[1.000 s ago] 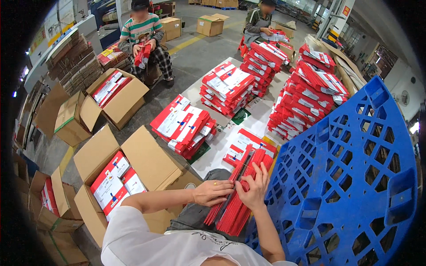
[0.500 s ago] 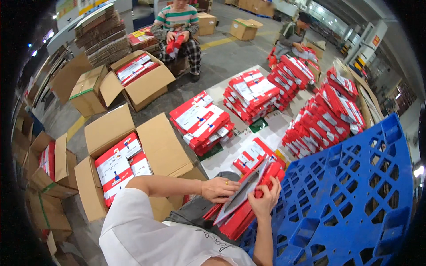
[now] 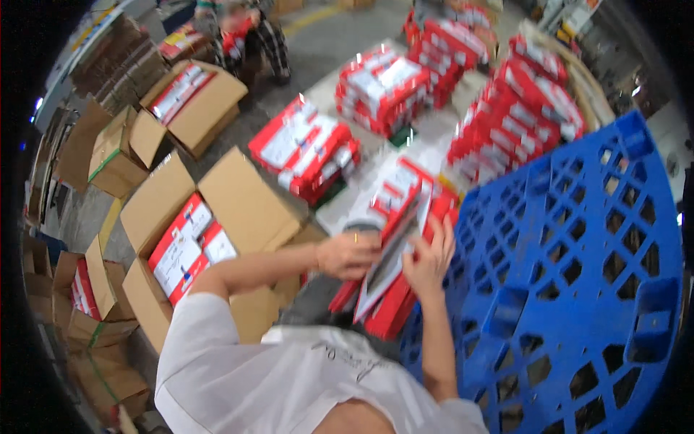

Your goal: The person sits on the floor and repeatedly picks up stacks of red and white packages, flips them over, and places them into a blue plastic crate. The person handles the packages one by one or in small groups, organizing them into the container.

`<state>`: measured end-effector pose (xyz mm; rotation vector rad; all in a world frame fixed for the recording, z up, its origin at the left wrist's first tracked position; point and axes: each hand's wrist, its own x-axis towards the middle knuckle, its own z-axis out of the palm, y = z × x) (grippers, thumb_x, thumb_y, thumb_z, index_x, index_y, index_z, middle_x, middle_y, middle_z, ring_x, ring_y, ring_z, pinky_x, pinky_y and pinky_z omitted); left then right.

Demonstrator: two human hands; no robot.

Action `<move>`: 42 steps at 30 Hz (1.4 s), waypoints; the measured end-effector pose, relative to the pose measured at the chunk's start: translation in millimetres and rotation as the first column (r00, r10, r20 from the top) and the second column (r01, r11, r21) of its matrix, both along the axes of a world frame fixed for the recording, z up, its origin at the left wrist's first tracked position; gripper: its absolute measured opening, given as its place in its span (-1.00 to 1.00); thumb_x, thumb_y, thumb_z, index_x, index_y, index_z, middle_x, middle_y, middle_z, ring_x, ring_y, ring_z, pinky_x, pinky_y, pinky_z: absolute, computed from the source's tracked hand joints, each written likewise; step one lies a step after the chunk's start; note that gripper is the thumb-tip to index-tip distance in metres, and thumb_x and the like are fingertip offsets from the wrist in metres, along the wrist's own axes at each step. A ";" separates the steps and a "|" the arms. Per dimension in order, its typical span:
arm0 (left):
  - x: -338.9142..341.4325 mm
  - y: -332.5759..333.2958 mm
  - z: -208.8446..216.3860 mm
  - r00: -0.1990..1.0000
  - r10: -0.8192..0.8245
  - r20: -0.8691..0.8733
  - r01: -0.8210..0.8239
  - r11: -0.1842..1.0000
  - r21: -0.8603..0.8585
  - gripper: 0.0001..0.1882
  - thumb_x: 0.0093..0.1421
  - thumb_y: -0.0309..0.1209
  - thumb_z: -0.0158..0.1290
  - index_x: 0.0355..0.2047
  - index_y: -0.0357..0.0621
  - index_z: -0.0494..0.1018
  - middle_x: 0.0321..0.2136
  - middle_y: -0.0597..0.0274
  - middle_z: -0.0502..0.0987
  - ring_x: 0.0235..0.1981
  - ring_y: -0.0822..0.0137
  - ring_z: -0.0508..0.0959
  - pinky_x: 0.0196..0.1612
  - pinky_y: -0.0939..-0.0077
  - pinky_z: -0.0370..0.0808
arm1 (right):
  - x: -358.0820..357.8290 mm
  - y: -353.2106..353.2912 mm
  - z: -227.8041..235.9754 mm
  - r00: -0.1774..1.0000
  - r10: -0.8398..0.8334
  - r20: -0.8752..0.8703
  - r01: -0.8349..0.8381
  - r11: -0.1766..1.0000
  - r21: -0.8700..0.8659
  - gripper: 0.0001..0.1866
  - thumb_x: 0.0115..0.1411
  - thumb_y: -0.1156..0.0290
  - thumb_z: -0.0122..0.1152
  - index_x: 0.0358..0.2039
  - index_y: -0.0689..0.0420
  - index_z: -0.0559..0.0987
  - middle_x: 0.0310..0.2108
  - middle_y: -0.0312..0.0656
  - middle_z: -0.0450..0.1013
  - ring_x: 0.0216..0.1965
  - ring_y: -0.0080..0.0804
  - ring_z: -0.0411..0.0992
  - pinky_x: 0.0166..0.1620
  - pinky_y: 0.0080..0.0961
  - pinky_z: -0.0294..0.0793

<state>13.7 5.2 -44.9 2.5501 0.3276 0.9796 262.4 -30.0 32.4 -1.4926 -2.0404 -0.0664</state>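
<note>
A bundle of flat red-and-white packages (image 3: 391, 309) leans in front of my body, slightly spread, with a pale grey-white face (image 3: 387, 264) showing between the layers. My left hand (image 3: 350, 254), wearing a ring, has its fingers curled at the left edge of this bundle; motion blurs them a little. On the other side my right hand (image 3: 430, 257) is bent around a package, thumb at the pale face and fingers over the red part. More red-and-white packages (image 3: 396, 189) lie just beyond the bundle.
A blue plastic pallet (image 3: 549, 282) stands tilted at my right. Stacks of red-and-white packages (image 3: 307, 148) cover much of the pale surface ahead. Open cardboard boxes (image 3: 249, 195) holding similar packages stand at the left. A seated person (image 3: 249, 36) handles something red farther off.
The whole view has shifted, so the surroundings sit higher in it. My left hand has lifted and curled its fingers more; my right hand stays at the bundle.
</note>
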 end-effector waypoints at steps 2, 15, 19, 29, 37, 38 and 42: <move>-2.3 0.8 -3.7 0.999 0.008 0.032 -0.010 0.997 0.072 -0.56 0.13 -0.34 0.20 0.01 -0.25 0.53 0.06 -0.14 0.45 0.15 -0.18 0.49 0.16 0.03 0.51 | 2.4 -2.2 -5.0 0.998 -0.046 -0.031 0.046 0.999 -0.006 -0.81 -0.07 0.37 0.30 -0.36 -0.01 0.70 0.31 -0.01 0.31 0.44 0.15 0.06 0.41 0.10 0.03; 8.3 -12.1 24.6 0.992 0.108 -0.061 -0.108 0.994 0.004 -0.40 0.20 -0.19 0.25 0.18 -0.24 0.43 0.09 -0.06 0.49 0.20 -0.04 0.49 0.16 0.17 0.54 | -10.9 1.2 -5.8 0.994 -0.083 -0.073 0.083 0.997 -0.005 -0.68 -0.05 0.13 0.59 -0.56 0.01 0.61 0.25 0.01 0.33 0.41 0.17 0.08 0.37 0.13 0.03; 7.3 -5.1 19.8 0.997 0.070 -0.036 -0.068 0.996 0.053 -0.50 0.18 -0.20 0.26 0.04 -0.26 0.52 0.05 -0.07 0.50 0.17 -0.04 0.52 0.11 0.17 0.57 | -1.3 -2.6 0.4 0.974 -0.117 -0.195 0.103 0.991 -0.085 -0.66 -0.08 0.21 0.58 -0.32 -0.02 0.62 0.28 0.03 0.28 0.39 0.17 0.11 0.34 0.05 0.16; 16.5 -19.0 13.3 0.992 0.111 0.057 -0.108 0.993 -0.046 -0.46 0.22 -0.24 0.27 0.14 -0.24 0.47 0.20 -0.07 0.47 0.25 0.00 0.48 0.24 0.18 0.51 | 4.3 0.3 -3.9 0.985 0.098 0.145 -0.093 0.995 -0.042 -0.46 0.01 0.48 0.30 0.04 -0.29 0.72 0.32 -0.11 0.34 0.41 0.09 0.12 0.39 0.06 0.08; -0.1 -7.8 11.9 0.980 0.194 -0.048 -0.195 0.980 -0.024 -0.33 0.17 -0.12 0.32 0.20 -0.19 0.44 0.16 -0.06 0.48 0.17 -0.03 0.53 0.15 0.18 0.54 | 14.4 -2.4 14.2 0.984 0.136 0.118 -0.133 0.991 -0.035 -0.52 0.08 0.43 0.34 0.07 -0.11 0.69 0.31 -0.06 0.34 0.38 0.06 0.18 0.38 0.01 0.13; 1.7 -11.9 15.0 0.973 0.229 -0.023 -0.230 0.969 -0.093 -0.26 0.15 -0.09 0.33 0.24 -0.18 0.39 0.20 -0.07 0.42 0.21 -0.05 0.48 0.19 0.18 0.51 | 17.4 -2.1 14.6 0.981 0.170 0.091 -0.166 0.985 -0.050 -0.52 0.09 0.44 0.33 0.08 -0.08 0.67 0.31 -0.06 0.34 0.37 0.06 0.19 0.38 -0.01 0.15; 27.2 -46.5 31.3 0.889 0.459 0.003 -0.407 0.791 -0.457 0.20 0.04 0.09 0.41 0.47 -0.20 -0.01 0.39 -0.20 0.06 0.41 -0.17 0.17 0.41 0.15 0.24 | 53.5 -1.8 7.3 0.985 0.152 0.086 -0.148 0.987 -0.058 -0.37 0.17 0.59 0.20 0.29 -0.05 0.50 0.37 -0.02 0.26 0.35 0.07 0.21 0.39 -0.07 0.16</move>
